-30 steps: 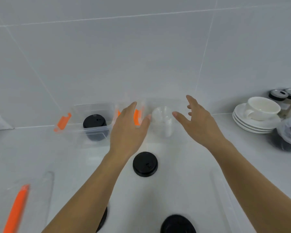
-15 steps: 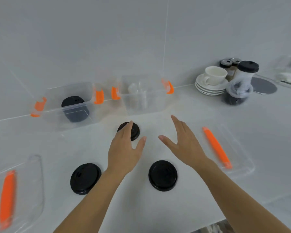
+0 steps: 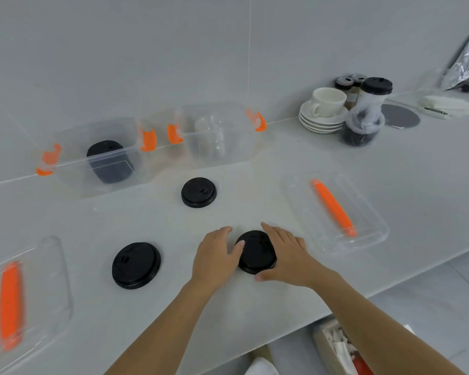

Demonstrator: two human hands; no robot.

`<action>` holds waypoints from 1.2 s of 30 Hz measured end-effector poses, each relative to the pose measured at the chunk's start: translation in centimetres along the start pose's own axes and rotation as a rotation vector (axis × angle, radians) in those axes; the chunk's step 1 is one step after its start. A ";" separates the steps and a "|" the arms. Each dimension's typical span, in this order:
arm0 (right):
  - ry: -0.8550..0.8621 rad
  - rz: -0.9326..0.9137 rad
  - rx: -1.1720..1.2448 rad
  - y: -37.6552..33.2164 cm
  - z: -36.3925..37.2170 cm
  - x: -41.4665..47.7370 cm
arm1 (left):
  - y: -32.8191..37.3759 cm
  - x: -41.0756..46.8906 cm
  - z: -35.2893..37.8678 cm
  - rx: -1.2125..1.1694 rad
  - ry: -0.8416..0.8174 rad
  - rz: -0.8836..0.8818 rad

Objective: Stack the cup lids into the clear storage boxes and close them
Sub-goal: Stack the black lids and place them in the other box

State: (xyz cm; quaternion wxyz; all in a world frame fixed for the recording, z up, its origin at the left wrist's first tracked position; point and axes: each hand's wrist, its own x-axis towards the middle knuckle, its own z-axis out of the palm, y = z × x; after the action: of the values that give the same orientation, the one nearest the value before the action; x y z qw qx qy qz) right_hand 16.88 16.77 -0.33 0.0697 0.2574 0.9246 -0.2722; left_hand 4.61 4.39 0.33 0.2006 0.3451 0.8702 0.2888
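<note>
I had both hands around the nearest lid (image 3: 256, 253) on the surface (image 3: 255, 185): the left hand (image 3: 217, 255) touched its left edge with the thumb, and the right hand (image 3: 284, 255) cupped its right side, fingers spread, nothing lifted yet. Two more lids (image 3: 136, 265) (image 3: 198, 192) lay apart from it. The left box (image 3: 98, 158) already held a black stack (image 3: 109, 162); the right box (image 3: 217, 136) seemed to hold clear ones. I judged the risk was a loose pinch: the thin rim could slip and skid toward the box cover (image 3: 333, 209) beside my right hand, or drop askew on the stack.
</note>
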 end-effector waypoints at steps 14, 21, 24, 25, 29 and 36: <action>0.088 -0.058 0.169 -1.0 -1.0 1.8 | 1.0 0.4 -1.5 -0.340 -0.044 -0.074; 0.124 -0.129 0.276 -3.2 -3.8 4.7 | 1.7 2.6 -4.6 -0.548 0.035 -0.144; 0.104 -0.133 0.245 -3.2 -4.1 5.5 | 1.4 3.0 -4.8 -0.588 0.027 -0.180; 0.092 -0.127 0.229 -3.1 -4.0 5.6 | 1.2 3.1 -4.7 -0.602 0.025 -0.195; 0.020 -0.119 0.191 -2.1 -3.5 5.3 | 0.5 3.3 -4.2 -0.600 0.006 -0.273; -0.058 -0.081 0.159 -0.8 -2.2 3.7 | 0.0 3.6 -2.7 -0.489 -0.122 -0.324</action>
State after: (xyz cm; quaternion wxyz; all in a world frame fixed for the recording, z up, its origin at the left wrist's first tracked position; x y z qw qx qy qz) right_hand 13.38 19.00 0.89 0.0645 0.2168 0.9072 -0.3547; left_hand 0.69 5.96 1.87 0.3733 0.1599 0.8049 0.4327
